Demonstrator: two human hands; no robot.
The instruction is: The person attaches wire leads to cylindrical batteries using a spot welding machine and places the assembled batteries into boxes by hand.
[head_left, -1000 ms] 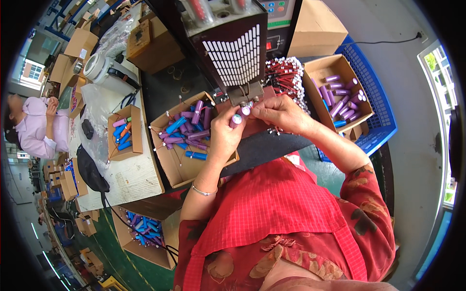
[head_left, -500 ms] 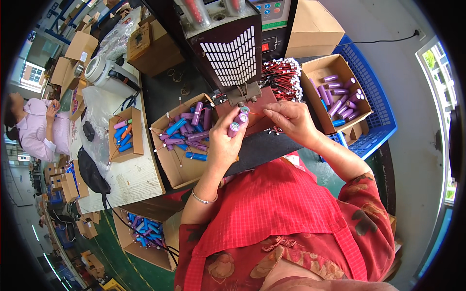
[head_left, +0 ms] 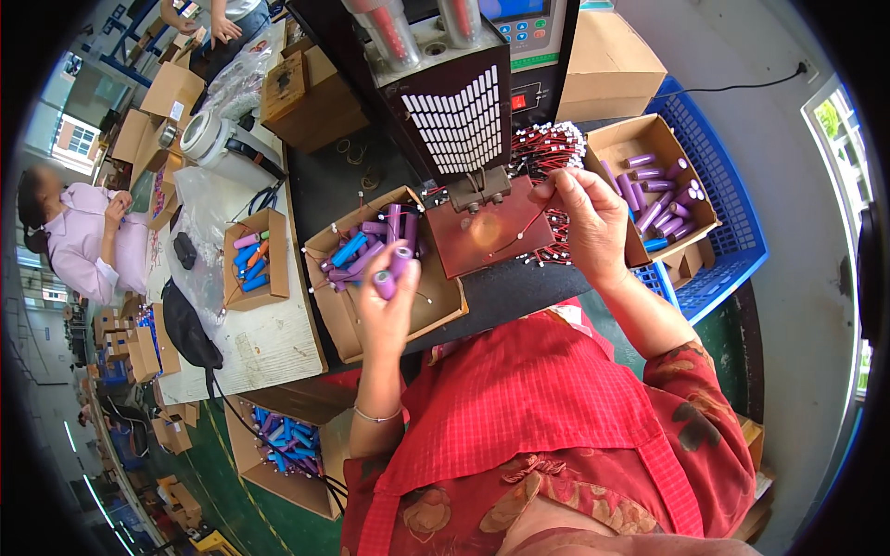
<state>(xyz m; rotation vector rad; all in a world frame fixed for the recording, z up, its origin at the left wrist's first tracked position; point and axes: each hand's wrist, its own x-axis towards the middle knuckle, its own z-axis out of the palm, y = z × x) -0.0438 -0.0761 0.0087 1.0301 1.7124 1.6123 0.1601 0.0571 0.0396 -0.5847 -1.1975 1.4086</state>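
My left hand (head_left: pixel 387 306) holds two purple cylindrical cells (head_left: pixel 393 271) over a cardboard box (head_left: pixel 371 329) that holds purple and blue cells with thin leads. My right hand (head_left: pixel 588 215) pinches a red and black wire (head_left: pixel 530 225) at the right edge of a reddish-brown work plate (head_left: pixel 484 232). The plate lies under the head of a black bench machine (head_left: pixel 445 93). A bundle of red wires with white ends (head_left: pixel 545 148) lies just behind my right hand.
A second cardboard box of purple cells (head_left: pixel 654 181) sits in a blue plastic crate (head_left: pixel 732 222) at right. A small box of coloured cells (head_left: pixel 252 255) lies on the white table at left. A seated person in pink (head_left: pixel 79 236) is far left. Another box of cells (head_left: pixel 287 445) stands on the floor.
My left hand has drawn back from the machine head toward the box with the two cells. My right hand has shifted right, to the wire bundle.
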